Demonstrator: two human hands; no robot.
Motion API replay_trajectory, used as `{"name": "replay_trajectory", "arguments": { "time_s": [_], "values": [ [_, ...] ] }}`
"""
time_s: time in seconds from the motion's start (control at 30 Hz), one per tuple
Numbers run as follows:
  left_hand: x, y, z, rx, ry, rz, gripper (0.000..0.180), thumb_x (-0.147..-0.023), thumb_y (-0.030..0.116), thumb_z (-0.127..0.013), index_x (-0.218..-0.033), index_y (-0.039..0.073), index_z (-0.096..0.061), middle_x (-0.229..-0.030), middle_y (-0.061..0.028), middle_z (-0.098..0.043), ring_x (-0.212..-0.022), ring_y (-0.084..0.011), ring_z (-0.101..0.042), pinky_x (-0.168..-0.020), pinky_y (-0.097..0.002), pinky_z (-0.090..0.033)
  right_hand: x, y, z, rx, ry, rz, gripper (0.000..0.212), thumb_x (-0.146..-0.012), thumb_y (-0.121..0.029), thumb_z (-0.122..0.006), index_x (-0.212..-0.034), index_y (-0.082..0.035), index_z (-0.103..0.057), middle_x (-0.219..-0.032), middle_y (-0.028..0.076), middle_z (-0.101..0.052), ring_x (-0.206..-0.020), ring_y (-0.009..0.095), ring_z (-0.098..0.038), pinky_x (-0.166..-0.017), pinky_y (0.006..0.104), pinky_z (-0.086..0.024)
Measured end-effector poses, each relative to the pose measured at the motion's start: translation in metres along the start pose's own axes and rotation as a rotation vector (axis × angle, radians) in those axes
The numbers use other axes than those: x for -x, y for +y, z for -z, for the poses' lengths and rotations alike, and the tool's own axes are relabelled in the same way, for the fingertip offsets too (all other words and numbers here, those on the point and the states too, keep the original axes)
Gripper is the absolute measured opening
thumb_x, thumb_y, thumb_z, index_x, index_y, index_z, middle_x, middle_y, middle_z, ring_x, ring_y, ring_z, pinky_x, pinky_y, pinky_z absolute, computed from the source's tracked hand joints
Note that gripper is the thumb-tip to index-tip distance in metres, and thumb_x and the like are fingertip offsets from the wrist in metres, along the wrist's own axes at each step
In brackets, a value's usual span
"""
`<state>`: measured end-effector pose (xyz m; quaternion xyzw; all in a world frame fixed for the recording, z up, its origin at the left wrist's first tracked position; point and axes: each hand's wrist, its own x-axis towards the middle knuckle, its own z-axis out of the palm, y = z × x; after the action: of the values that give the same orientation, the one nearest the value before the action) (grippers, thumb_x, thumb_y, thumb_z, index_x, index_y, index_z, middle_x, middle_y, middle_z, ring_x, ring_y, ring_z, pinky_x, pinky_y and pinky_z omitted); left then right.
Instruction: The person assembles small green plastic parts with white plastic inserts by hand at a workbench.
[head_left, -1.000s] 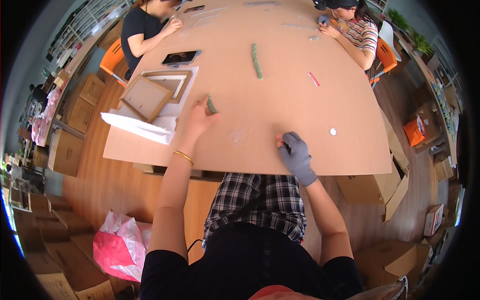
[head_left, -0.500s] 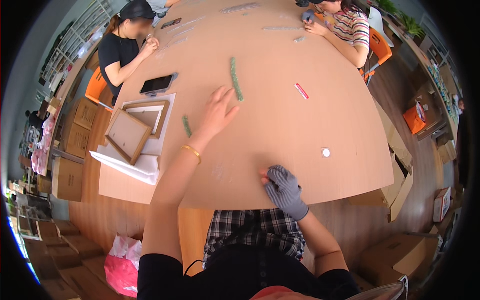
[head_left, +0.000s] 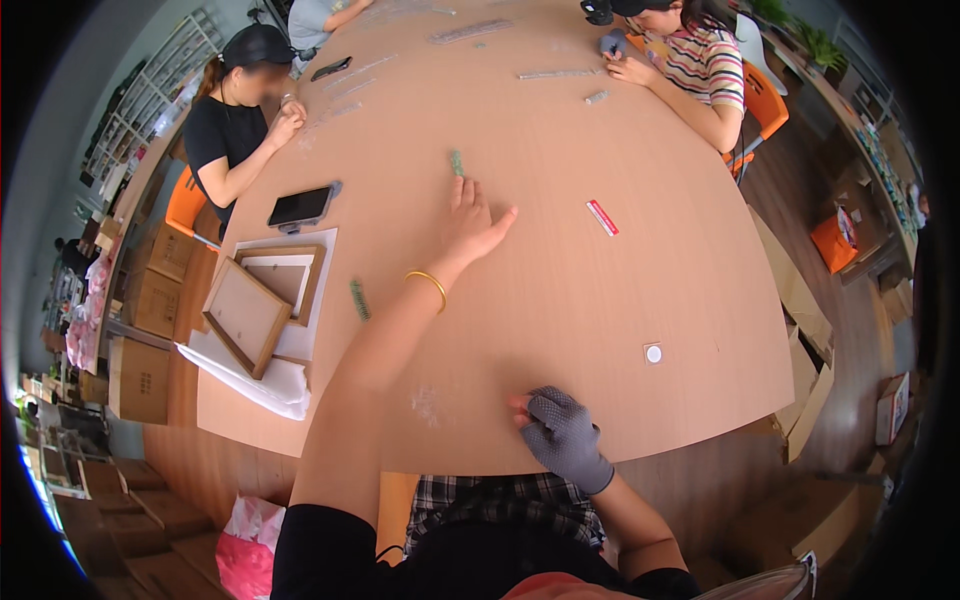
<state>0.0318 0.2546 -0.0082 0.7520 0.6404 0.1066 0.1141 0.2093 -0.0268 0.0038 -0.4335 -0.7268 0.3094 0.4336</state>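
Note:
My left hand [head_left: 470, 222] is bare, with a gold bangle [head_left: 428, 284] at the wrist. It reaches over the middle of the table, palm down and open, the thumb spread to the right. Its fingertips meet a thin green strip [head_left: 456, 162]; the strip's near part is hidden under the hand. A second, shorter green strip [head_left: 359, 299] lies left of my forearm. Near the table's front edge rests my right hand [head_left: 562, 432] in a grey fingerless glove, fingers curled closed. Whatever it may hold is hidden.
Wooden frames [head_left: 250, 312] lie on white sheeting at the left, beside a black phone [head_left: 302, 206]. A red-and-white strip [head_left: 602, 218] and a small white square with a round centre [head_left: 653, 354] lie right. Co-workers sit at the far sides, near clear narrow packets [head_left: 471, 31].
My left hand has come over the long green strip, covering its near part, where before it was beside it. The right hand stays curled near the edge. The view has tilted slightly.

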Motion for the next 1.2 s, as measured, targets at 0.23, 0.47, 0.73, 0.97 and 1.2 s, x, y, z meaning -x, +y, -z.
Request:
{"name": "replay_trajectory", "arguments": {
  "time_s": [0.23,0.47,0.73,0.97,1.2],
  "values": [
    [0.059,0.037,-0.018,-0.039,0.008,-0.093,0.083,-0.103,0.054,-0.035,-0.149,-0.014,-0.027,-0.161,-0.0267,-0.021,-0.154,-0.0373,-0.007,-0.125,-0.0438,-0.014,0.0,-0.001,0.002,-0.001,-0.015,-0.001,0.013,-0.085,-0.003,-0.069,-0.098,0.0,-0.07,-0.084,0.016,-0.065,-0.074,0.033,-0.064,-0.068,0.0373,-0.054],
    [0.087,0.027,-0.013,0.156,0.203,-0.34,0.064,-0.105,0.043,-0.035,-0.151,-0.002,-0.037,-0.159,-0.0248,-0.028,-0.151,-0.0395,-0.018,-0.123,-0.0476,-0.017,-0.017,0.019,0.01,0.421,0.107,0.144,0.03,-0.082,-0.013,-0.072,-0.109,-0.002,-0.065,-0.106,0.018,-0.064,-0.093,0.036,-0.064,-0.076,0.0434,-0.054],
    [0.069,-0.009,-0.003,0.053,0.139,-0.42,0.051,-0.108,0.039,-0.03,-0.151,0.015,-0.044,-0.163,-0.0146,-0.027,-0.15,-0.0322,-0.025,-0.122,-0.0464,-0.021,-0.101,0.047,-0.03,0.72,0.108,0.119,0.062,-0.079,-0.041,-0.076,-0.121,-0.001,-0.054,-0.116,0.019,-0.057,-0.104,0.035,-0.058,-0.074,0.0462,-0.053],
    [0.07,-0.013,-0.015,0.036,0.155,-0.411,0.05,-0.108,0.042,-0.03,-0.148,0.019,-0.049,-0.161,-0.011,-0.033,-0.15,-0.0283,-0.027,-0.12,-0.0423,-0.025,-0.125,0.066,-0.047,0.867,0.039,-0.017,0.051,-0.085,-0.046,-0.069,-0.11,-0.005,-0.056,-0.091,0.014,-0.062,-0.08,0.031,-0.064,-0.06,0.0455,-0.053],
    [0.073,-0.007,-0.005,-0.004,0.074,-0.364,0.051,-0.109,0.044,-0.025,-0.152,0.024,-0.043,-0.163,-0.0067,-0.03,-0.152,-0.0257,-0.023,-0.121,-0.0412,-0.025,-0.134,0.08,-0.049,0.864,0.071,0.015,0.027,-0.09,-0.029,-0.063,-0.105,-0.007,-0.058,-0.08,0.014,-0.065,-0.067,0.033,-0.067,-0.056,0.0449,-0.053]
  ]
}}
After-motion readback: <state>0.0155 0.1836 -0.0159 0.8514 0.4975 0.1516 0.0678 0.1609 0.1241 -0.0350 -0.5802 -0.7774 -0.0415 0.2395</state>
